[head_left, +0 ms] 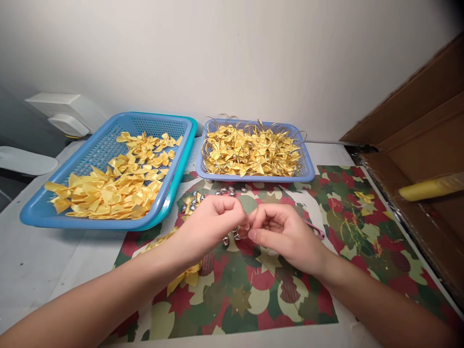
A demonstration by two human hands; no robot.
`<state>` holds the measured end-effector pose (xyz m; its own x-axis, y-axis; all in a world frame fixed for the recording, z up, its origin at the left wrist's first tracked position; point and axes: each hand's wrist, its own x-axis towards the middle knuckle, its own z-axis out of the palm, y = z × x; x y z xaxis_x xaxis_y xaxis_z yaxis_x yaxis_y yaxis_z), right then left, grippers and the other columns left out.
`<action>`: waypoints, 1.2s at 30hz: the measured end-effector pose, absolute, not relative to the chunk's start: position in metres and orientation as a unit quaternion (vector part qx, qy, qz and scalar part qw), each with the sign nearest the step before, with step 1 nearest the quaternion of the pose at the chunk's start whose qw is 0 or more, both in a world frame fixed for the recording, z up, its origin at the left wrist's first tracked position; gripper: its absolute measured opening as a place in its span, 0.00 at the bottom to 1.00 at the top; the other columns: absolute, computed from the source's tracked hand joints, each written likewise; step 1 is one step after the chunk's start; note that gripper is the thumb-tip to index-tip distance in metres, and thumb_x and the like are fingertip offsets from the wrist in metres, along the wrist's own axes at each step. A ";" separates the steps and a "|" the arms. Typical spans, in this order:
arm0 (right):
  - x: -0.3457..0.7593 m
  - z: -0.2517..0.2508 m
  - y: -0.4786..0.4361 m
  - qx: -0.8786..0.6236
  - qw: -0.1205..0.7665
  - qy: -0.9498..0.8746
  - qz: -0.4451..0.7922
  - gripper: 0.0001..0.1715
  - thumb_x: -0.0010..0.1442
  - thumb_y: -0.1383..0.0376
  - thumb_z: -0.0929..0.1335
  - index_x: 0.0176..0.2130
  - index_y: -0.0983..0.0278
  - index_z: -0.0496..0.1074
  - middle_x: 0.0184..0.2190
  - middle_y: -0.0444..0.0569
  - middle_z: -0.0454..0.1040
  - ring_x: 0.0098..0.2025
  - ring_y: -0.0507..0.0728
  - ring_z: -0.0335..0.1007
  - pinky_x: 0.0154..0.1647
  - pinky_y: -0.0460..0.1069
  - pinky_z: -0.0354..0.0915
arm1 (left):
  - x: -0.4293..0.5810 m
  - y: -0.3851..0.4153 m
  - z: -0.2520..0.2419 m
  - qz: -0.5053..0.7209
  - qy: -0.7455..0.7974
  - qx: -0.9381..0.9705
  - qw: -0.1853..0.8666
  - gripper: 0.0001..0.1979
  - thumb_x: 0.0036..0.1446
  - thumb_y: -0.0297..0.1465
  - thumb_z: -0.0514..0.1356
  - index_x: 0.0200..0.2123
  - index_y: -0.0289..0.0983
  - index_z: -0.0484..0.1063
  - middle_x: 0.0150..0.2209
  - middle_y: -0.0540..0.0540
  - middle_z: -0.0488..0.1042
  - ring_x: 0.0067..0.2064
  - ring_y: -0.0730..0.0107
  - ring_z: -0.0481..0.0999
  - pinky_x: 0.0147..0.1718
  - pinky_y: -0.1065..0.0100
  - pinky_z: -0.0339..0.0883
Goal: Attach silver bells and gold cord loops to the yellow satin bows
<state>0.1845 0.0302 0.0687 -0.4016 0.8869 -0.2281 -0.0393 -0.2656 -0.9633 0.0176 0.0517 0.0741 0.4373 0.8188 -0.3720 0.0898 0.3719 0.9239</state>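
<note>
My left hand [213,220] and my right hand [282,232] meet over the patterned mat [253,290], both with fingers curled in a pinch. Their fingertips touch at a small item that I cannot make out. Several small silver bells [228,191] lie on the mat just beyond and under the hands. A few yellow ribbon pieces [186,275] lie under my left wrist. A pink-handled tool [317,231] sticks out from behind my right hand.
A large blue basket [43,212] at left holds plain yellow ribbon bows. A smaller blue basket [308,171] behind the mat holds bows with gold loops. A loose bow [364,196] lies on the mat at right. A cardboard box [416,145] with a yellow roll [431,187] stands at right.
</note>
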 end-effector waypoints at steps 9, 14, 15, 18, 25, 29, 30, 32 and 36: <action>0.184 0.070 0.031 -0.427 0.342 -0.500 0.672 0.09 0.49 0.69 0.68 0.22 0.64 0.64 0.25 0.45 0.72 0.29 0.50 0.66 0.31 0.46 0.64 | 0.018 0.052 0.075 0.263 0.464 0.496 0.685 0.11 0.47 0.29 0.54 0.16 0.37 0.59 0.14 0.59 0.51 0.18 0.82 0.47 0.17 0.73 0.42; 0.185 0.069 0.030 -0.427 0.339 -0.500 0.673 0.08 0.49 0.69 0.68 0.22 0.64 0.64 0.25 0.45 0.71 0.28 0.49 0.64 0.29 0.46 0.63 | 0.018 0.052 0.073 0.263 0.458 0.499 0.688 0.10 0.48 0.29 0.55 0.16 0.36 0.60 0.14 0.59 0.54 0.18 0.82 0.47 0.17 0.74 0.42; 0.185 0.069 0.030 -0.427 0.339 -0.501 0.672 0.08 0.49 0.69 0.68 0.22 0.64 0.64 0.25 0.44 0.71 0.28 0.49 0.65 0.29 0.46 0.63 | 0.018 0.051 0.073 0.264 0.456 0.499 0.688 0.11 0.48 0.29 0.55 0.16 0.36 0.60 0.14 0.59 0.53 0.18 0.82 0.47 0.17 0.74 0.42; 0.185 0.069 0.030 -0.425 0.339 -0.509 0.667 0.10 0.50 0.69 0.69 0.22 0.64 0.64 0.25 0.45 0.71 0.28 0.50 0.66 0.30 0.46 0.64 | 0.017 0.051 0.074 0.263 0.456 0.501 0.687 0.11 0.48 0.29 0.55 0.16 0.36 0.60 0.15 0.58 0.54 0.18 0.82 0.48 0.17 0.74 0.43; 0.192 0.065 0.038 -0.443 0.450 -0.517 0.577 0.06 0.53 0.65 0.71 0.26 0.63 0.71 0.30 0.46 0.76 0.33 0.51 0.73 0.34 0.46 0.70 | 0.018 0.054 0.078 0.286 0.460 0.499 0.677 0.08 0.50 0.28 0.56 0.20 0.36 0.68 0.16 0.56 0.62 0.19 0.80 0.54 0.19 0.73 0.46; 0.193 0.065 0.038 -0.439 0.488 -0.569 0.495 0.05 0.53 0.69 0.70 0.26 0.63 0.72 0.36 0.49 0.79 0.39 0.54 0.76 0.39 0.48 0.73 | 0.019 0.054 0.081 0.286 0.460 0.518 0.662 0.10 0.52 0.32 0.60 0.21 0.36 0.70 0.18 0.55 0.62 0.21 0.78 0.56 0.21 0.72 0.47; 0.192 0.065 0.037 -0.437 0.491 -0.588 0.472 0.06 0.53 0.70 0.70 0.26 0.63 0.72 0.35 0.49 0.80 0.38 0.54 0.77 0.39 0.49 0.73 | 0.018 0.054 0.081 0.282 0.462 0.525 0.656 0.11 0.53 0.34 0.61 0.22 0.35 0.70 0.19 0.55 0.62 0.22 0.78 0.56 0.22 0.72 0.47; 0.191 0.066 0.036 -0.430 0.499 -0.629 0.413 0.06 0.53 0.72 0.70 0.26 0.63 0.72 0.33 0.49 0.80 0.37 0.55 0.78 0.39 0.50 0.73 | 0.018 0.053 0.082 0.266 0.467 0.538 0.650 0.14 0.53 0.39 0.61 0.23 0.35 0.71 0.20 0.54 0.62 0.23 0.77 0.55 0.22 0.72 0.46; 0.191 0.065 0.035 -0.403 0.515 -0.706 0.273 0.09 0.53 0.74 0.69 0.26 0.61 0.72 0.30 0.46 0.81 0.33 0.55 0.78 0.35 0.49 0.74 | 0.015 0.052 0.080 0.236 0.470 0.553 0.646 0.18 0.54 0.44 0.61 0.26 0.35 0.71 0.19 0.54 0.60 0.23 0.77 0.53 0.23 0.72 0.44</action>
<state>0.1912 0.0348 0.0654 -0.1461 0.8496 0.5069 0.2874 0.5267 -0.8000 0.0154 0.0522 0.0799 0.4461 0.8250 -0.3471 0.2157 0.2773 0.9363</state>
